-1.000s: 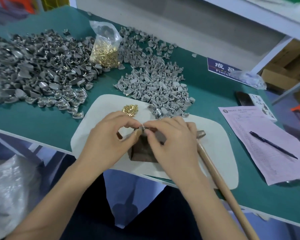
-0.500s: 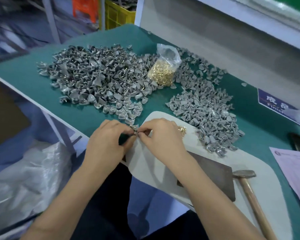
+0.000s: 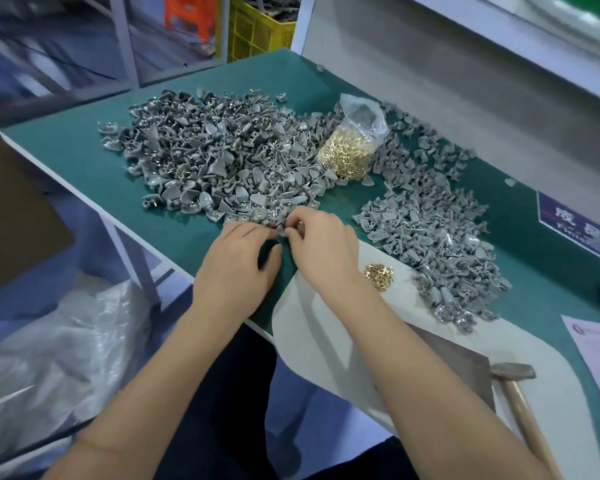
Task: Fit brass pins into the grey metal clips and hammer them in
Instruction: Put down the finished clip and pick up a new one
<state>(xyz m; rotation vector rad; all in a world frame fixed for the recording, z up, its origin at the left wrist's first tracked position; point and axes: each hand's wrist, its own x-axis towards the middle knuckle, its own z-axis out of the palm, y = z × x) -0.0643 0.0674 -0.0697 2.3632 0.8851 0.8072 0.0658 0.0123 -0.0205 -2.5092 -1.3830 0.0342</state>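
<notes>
Head view, only one. Left hand [image 3: 234, 268] lies palm down at the near edge of the big left heap of grey metal clips w/ brass pins showing [image 3: 219, 161]; fingers reach fwd, lightly bent, tips touching the nearest clips, thumb out to the side. Can't tell if it holds anything. Right hand [image 3: 321, 249] is just beside it, fingers curled, thumb and forefinger pinching a small grey metal clip [image 3: 287, 231] at the heap's edge; the 2 hands' fingertips nearly meet there. Whether a pin sits in that clip: too small to tell.

Counts: 2 hands. 2 heaps of clips, too many pcs to count: the left heap, and a paler right heap of plain grey clips [image 3: 433, 233], spread from the back of the green-topped table [image 3: 84, 161] down to the white rounded mat [image 3: 326, 341]. 1 clear plastic bag of brass pins [image 3: 352, 150] stands between the heaps, touching the left one. 1 small loose cluster of brass pins [image 3: 379, 274] on the mat, near the right wrist. 1 dark flat metal block [image 3: 465, 372] on the mat, partly under the right forearm. 1 wooden-handled hammer [image 3: 515, 386] just beside the block, head touching its right edge. 1 pink printed sheet [image 3: 596, 355] at the right edge. 1 blue label w/ white characters [image 3: 568, 220] on the table, far right.
</notes>
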